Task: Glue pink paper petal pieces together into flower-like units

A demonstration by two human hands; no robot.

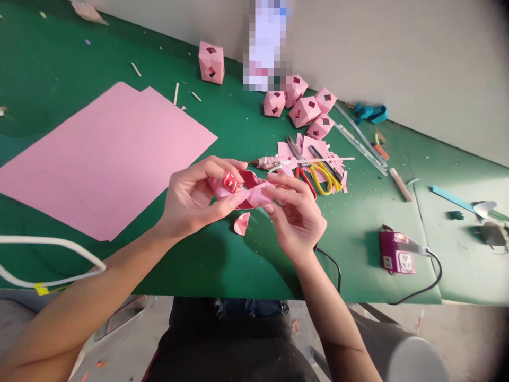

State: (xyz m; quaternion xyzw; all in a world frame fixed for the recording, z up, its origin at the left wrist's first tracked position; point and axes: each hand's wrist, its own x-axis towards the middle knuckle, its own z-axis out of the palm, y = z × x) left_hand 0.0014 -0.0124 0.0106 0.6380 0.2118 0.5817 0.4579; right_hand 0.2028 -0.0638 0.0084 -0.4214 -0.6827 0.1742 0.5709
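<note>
Both my hands are raised over the near part of the green table, closed around one folded pink paper shape [260, 195] with openings in it. My left hand [191, 196] grips its left side between thumb and fingers; a red patterned wrap [230, 181] sits on one of those fingers. My right hand [300, 212] pinches the right side with its thumb and fingertips. Just below the shape lies a small folded pink paper piece [241, 224]. Beyond my right hand is a pink glue gun [272, 163] with a pale glue stick in its back.
Large pink paper sheets [107, 159] cover the left of the green table [191, 270]. Finished-looking pink paper polyhedra [304, 110] cluster at the back. Yellow-handled scissors [322, 178] lie on paper scraps. A purple power socket [397, 253] with a cable stands right. A white tube [51, 241] juts in left.
</note>
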